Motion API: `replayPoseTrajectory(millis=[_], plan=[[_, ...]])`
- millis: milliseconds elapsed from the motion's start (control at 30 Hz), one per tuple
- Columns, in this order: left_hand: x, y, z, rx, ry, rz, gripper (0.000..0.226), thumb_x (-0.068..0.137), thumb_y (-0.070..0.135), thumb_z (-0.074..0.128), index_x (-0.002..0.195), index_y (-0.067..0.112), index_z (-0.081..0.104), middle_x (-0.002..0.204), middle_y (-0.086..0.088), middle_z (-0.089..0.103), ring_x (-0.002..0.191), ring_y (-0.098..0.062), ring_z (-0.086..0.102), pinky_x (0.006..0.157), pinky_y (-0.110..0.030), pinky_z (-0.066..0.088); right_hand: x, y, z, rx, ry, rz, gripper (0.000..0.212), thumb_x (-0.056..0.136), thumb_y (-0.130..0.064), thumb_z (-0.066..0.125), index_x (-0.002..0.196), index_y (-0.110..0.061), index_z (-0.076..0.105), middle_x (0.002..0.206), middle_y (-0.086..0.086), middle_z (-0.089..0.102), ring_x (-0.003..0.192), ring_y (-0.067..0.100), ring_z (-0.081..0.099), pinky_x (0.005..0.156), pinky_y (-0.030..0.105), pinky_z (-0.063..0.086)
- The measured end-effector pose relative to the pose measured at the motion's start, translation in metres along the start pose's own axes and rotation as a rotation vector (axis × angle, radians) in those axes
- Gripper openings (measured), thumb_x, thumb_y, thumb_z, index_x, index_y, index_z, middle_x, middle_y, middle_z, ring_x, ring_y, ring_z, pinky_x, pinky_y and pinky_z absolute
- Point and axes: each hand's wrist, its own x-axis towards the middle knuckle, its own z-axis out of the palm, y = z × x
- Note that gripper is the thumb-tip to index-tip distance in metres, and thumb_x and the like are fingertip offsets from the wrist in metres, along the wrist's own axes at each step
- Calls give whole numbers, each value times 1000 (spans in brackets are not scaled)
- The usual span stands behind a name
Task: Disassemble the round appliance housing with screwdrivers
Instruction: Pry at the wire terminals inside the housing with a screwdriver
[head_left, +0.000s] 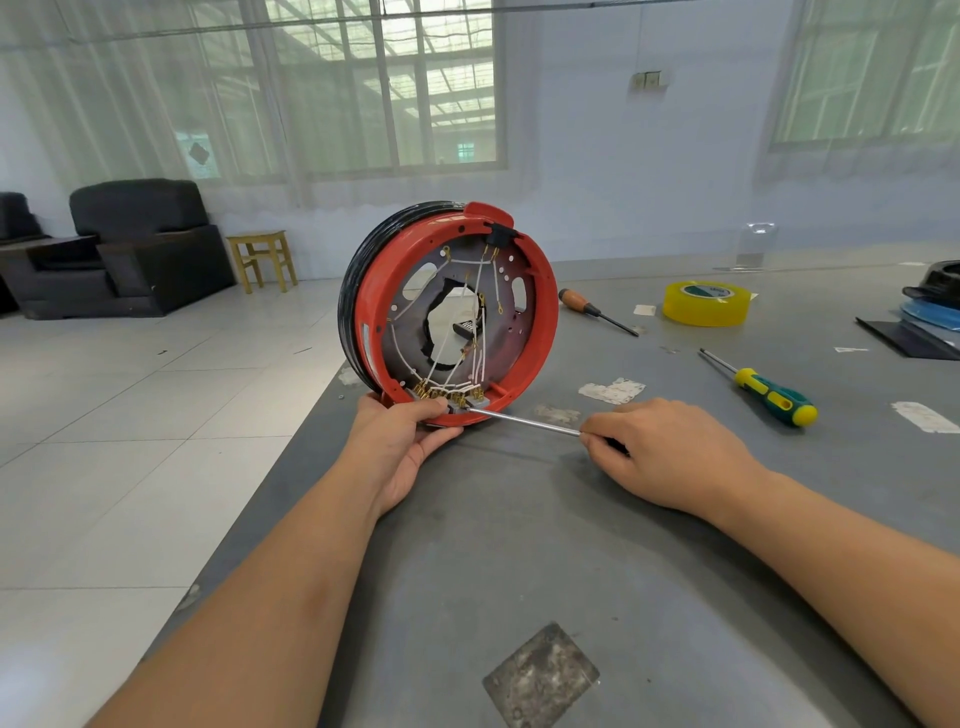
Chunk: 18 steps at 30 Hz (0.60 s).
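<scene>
The round red and black appliance housing (540, 322) stands on its edge near the left rim of the grey table (519, 545), its open side facing me with white wires and brass terminals inside. My left hand (400, 441) grips its bottom rim from below, thumb over the grey terminal block (467, 402). My right hand (665, 452) holds a screwdriver (524, 422) by the handle, which the fingers hide. Its steel shaft points left, tip at the terminal block.
On the table to the right lie a wooden-handled screwdriver (592, 309), a yellow and green screwdriver (769, 397), a yellow tape roll (706, 304) and blue and black items (930, 317) at the far edge. The table's left edge drops to a tiled floor.
</scene>
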Motion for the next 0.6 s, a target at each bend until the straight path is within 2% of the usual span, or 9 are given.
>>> replayPoseTrajectory(millis=[200,367,467,600], plan=[[-4,-1,2,19,-32,73,63,87,-23,64,113,30,44,131,-13,61,103,-40,76,71,-47,66,2,2,-3,17,-28,5,30,102,-46,34,102,-35,62,85,-7,67,78,21,61,67,42,57],[-4,-2,1,23,-47,76,66,86,-24,64,113,33,44,131,-9,59,104,-40,75,72,-48,66,5,3,-4,13,-42,24,31,101,-47,34,105,-37,63,87,-7,67,81,22,62,68,42,57],[-5,-3,2,51,-53,88,66,87,-24,65,113,33,44,130,-7,60,97,-35,79,71,-45,66,6,5,-3,-16,-22,42,32,102,-48,33,109,-40,63,94,-9,68,87,23,63,68,42,58],[-7,-3,5,84,-55,84,66,88,-23,64,113,34,42,131,-8,59,105,-37,75,74,-46,67,6,5,-1,-27,-17,54,32,103,-48,33,110,-40,63,98,-9,67,89,23,63,69,40,58]])
